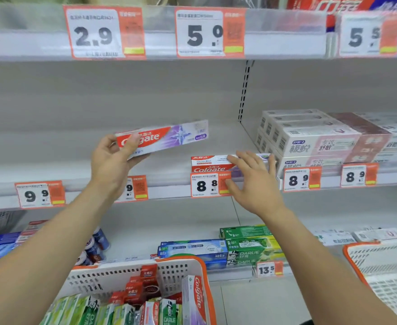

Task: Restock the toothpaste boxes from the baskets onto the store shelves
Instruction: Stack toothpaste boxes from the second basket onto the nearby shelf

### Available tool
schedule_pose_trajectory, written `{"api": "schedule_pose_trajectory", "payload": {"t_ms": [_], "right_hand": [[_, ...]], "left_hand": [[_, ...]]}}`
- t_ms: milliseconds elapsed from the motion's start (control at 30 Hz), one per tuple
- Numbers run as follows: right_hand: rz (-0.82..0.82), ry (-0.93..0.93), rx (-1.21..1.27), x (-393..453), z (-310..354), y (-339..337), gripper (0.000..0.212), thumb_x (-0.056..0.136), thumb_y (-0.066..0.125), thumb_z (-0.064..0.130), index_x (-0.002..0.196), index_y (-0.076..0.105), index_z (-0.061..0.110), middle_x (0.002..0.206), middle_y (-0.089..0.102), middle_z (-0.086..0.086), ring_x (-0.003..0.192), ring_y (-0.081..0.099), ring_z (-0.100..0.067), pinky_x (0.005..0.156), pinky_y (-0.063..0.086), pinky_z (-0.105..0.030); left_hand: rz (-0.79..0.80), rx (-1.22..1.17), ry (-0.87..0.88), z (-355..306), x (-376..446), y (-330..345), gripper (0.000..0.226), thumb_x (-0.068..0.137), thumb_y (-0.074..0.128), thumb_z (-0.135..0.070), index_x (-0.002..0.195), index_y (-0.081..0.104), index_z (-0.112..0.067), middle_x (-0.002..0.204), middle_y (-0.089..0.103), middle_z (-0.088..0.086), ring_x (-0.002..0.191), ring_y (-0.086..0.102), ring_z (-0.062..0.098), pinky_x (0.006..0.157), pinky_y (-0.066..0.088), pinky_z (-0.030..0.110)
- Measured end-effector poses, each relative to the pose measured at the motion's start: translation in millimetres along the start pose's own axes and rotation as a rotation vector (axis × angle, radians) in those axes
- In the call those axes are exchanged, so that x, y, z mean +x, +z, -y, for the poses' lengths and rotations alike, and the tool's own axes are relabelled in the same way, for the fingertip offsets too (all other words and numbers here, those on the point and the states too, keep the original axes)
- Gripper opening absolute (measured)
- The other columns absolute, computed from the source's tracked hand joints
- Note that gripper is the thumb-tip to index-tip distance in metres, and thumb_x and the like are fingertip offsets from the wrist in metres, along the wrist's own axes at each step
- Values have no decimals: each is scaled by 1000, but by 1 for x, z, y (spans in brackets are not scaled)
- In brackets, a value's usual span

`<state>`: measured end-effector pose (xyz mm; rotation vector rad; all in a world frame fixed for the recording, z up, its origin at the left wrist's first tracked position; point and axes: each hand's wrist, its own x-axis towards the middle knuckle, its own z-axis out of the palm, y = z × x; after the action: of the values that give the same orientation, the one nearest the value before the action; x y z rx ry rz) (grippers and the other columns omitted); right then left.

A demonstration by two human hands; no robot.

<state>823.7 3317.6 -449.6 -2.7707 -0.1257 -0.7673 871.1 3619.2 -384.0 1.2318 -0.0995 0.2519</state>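
Red-and-purple cardboard Colgate box [161,137], centre frame, sits pinched in our left hand [113,160] — right hand [255,181] flat, fingers straight, on the shelved Colgate boxes [212,164]; a nudge could topple them.

Bright, even light — edges bowed, perhaps motion-blurred at right.

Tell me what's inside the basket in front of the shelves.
The basket holds upright green toothpaste boxes, red boxes and a Colgate box. Whatever lies beneath them is covered.
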Motion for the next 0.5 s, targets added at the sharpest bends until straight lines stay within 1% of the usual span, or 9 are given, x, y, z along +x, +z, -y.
{"api": "schedule_pose_trajectory", "payload": {"t_ms": [67,100,133,200,267,367,433,467,500], "right_hand": [[-22,16,28,-1,-4,0,53,90,56,46,139,55,28,147,52,1,143,39,-23,122,-1,-59],[-31,19,39,-1,-5,0,53,90,55,47,139,56,28,146,52,2,142,39,-23,122,-1,-58],[-38,16,45,-2,-7,0,53,90,54,47,139,55,28,145,53,2,142,39,-23,122,-1,-57],[-47,-4,47,-4,-9,2,53,91,56,44,141,53,29,147,51,2,143,38,-23,123,-1,-57],[-50,-29,37,-6,-12,3,55,90,57,42,143,50,29,150,49,1,144,37,-24,123,1,-58],[-48,-46,24,-5,-15,4,58,88,58,42,144,48,30,152,46,2,146,35,-23,123,3,-59],[-36,-47,25,-4,-16,5,59,89,57,43,145,46,31,154,44,3,148,32,-21,123,1,-58],[-32,-48,26,-4,-17,5,60,89,57,43,146,45,31,154,43,3,148,30,-21,123,1,-58],[-30,-49,26,-3,-17,5,60,89,58,43,147,45,31,155,43,3,149,30,-21,123,1,-59]], "left_hand": [[81,43,-70,14,8,24,42,77,76,-21,110,57,-3,109,71,15,101,71,28,86,61,45],[107,70,-100,21,12,35,41,80,76,-17,113,57,-2,113,69,18,103,70,30,86,61,45],[125,94,-123,30,15,43,35,84,74,-13,113,57,-3,115,68,19,104,69,31,85,61,44],[159,125,-168,43,24,56,24,87,72,-7,106,58,-6,111,69,16,103,68,32,83,62,40],[216,185,-195,47,34,64,23,87,72,-8,105,59,-8,109,69,15,103,68,31,83,62,35],[381,452,-218,45,45,71,35,84,76,-7,116,62,-8,114,71,16,102,68,27,90,55,34],[497,619,-275,44,48,75,35,85,76,-6,117,63,-11,113,72,13,102,67,23,92,53,30],[526,695,-292,45,49,78,33,86,76,-10,117,65,-12,114,72,11,104,67,22,96,52,30],[536,771,-294,45,50,80,30,87,76,-15,116,67,-13,113,72,9,106,67,22,102,50,34]]}}
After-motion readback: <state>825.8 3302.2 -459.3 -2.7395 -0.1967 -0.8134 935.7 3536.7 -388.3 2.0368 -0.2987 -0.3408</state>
